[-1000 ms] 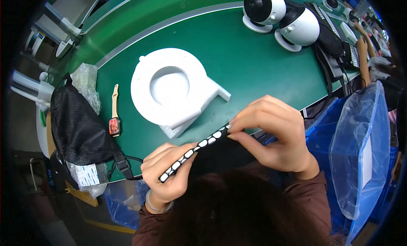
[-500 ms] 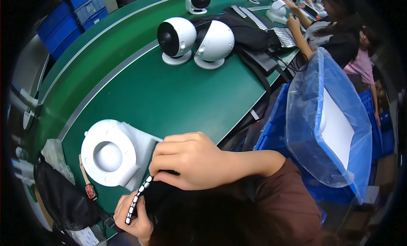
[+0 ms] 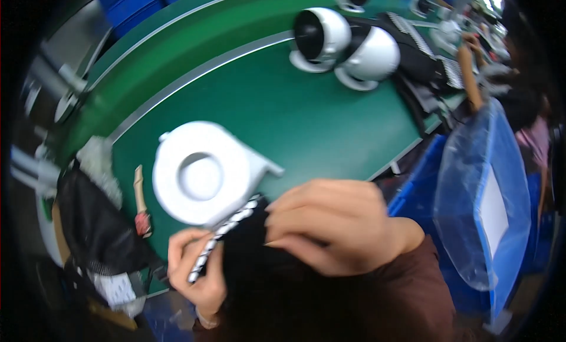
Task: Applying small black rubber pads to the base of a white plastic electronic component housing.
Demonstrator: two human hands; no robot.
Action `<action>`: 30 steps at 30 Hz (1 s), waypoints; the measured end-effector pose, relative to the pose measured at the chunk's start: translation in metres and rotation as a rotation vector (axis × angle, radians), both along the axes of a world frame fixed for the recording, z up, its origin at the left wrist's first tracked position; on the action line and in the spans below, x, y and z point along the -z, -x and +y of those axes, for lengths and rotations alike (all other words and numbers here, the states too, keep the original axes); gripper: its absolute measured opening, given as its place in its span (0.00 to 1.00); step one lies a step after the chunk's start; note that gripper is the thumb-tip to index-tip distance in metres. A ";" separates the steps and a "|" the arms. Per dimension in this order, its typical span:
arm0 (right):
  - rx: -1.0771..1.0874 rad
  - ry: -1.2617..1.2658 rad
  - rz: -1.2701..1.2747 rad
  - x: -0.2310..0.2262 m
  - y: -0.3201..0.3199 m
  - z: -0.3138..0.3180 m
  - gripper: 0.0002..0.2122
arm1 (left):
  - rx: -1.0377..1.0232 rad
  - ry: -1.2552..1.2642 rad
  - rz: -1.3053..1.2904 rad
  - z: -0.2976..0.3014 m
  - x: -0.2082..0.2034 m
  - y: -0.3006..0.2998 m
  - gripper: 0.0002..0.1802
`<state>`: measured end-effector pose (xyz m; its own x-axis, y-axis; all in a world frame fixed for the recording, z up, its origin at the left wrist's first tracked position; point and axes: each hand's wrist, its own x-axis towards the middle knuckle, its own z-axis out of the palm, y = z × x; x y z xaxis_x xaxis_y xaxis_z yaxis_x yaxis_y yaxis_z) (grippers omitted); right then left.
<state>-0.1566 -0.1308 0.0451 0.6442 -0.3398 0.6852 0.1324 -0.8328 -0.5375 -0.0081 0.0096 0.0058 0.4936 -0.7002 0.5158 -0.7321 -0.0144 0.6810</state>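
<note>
— How do the two hands sit?

— Both are raised close under the camera, at the dark hair (image 3: 277, 283) that fills the lower middle of the view. The left hand (image 3: 197, 271) comes up from the lower edge, palm turned inward, fingers curled. The right hand (image 3: 330, 227) lies across the top of the hair, knuckles up, its brown sleeve (image 3: 407, 295) running off to the lower right.

— And the grip of each?

— The left grip is narrow, pinched on the lower end of a black-and-white patterned band (image 3: 221, 236). The right grip is folded down over the band's upper end, fingers bent tight; whether they clamp the band or only press on it I cannot tell.

— Where does the band lie?

— Slanting between the two hands, from the left fingers up toward the right thumb, against the hair and just in front of a white round housing (image 3: 203, 171) on the green surface (image 3: 306, 118).

— Anything else close by?

— A black mesh bag (image 3: 94, 230) at the left edge, a small strap with a red end (image 3: 141, 203) beside it, two white dome-shaped units (image 3: 348, 44) farther back, and a blue bin lined with clear plastic (image 3: 483, 189) on the right.
</note>
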 end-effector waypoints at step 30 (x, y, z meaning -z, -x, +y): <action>-0.024 -0.163 0.168 -0.004 -0.069 0.009 0.03 | 0.210 0.062 0.054 -0.013 -0.004 -0.010 0.20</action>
<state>-0.0879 -0.1223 0.0491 0.7541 -0.4203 0.5046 0.0483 -0.7308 -0.6809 0.0015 -0.0035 0.0095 0.3685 -0.7581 0.5381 -0.6769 0.1779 0.7142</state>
